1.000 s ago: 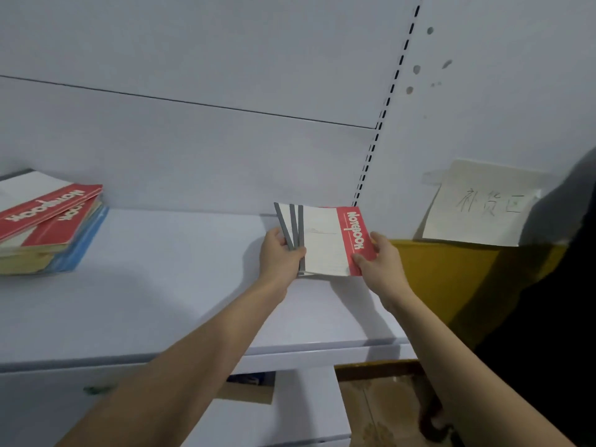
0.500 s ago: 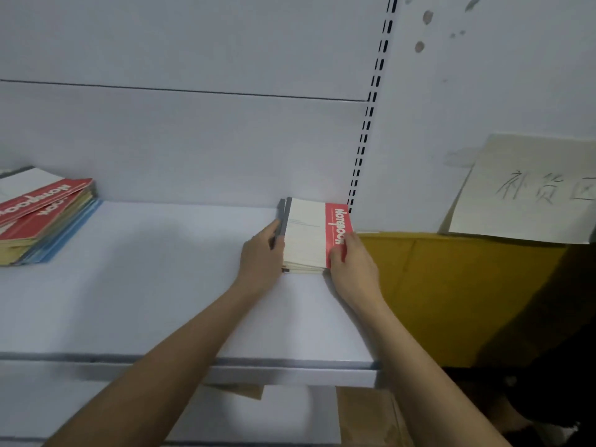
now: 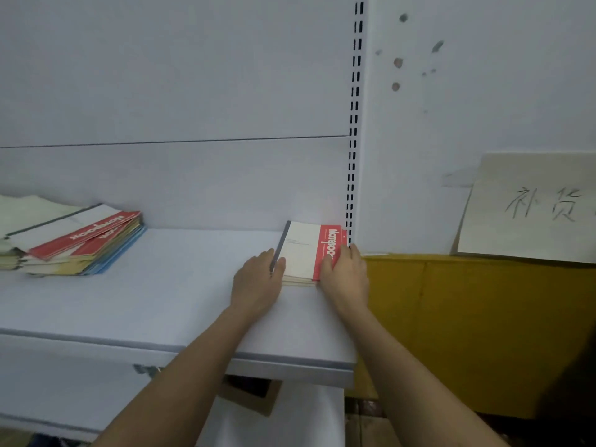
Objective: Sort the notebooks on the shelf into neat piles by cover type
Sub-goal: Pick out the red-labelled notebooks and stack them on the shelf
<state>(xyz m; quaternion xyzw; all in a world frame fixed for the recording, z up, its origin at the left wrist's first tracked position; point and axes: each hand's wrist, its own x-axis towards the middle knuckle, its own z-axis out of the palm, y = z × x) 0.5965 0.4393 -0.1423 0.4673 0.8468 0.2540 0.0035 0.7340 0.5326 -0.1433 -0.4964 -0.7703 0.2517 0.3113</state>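
Both forearms extended forward, bare. Left hand (image 3: 256, 282) flat, fingers straight, thumb up. Right hand (image 3: 346, 277) palm down, fingers loosely bent. Hands near, not touching.

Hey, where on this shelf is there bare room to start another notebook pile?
The widest bare stretch of the shelf lies between the messy stack at the far left and the squared pile at the right. The front edge below both hands is bare too. The right end is crowded: the left hand and right hand flank that pile against the slotted upright.
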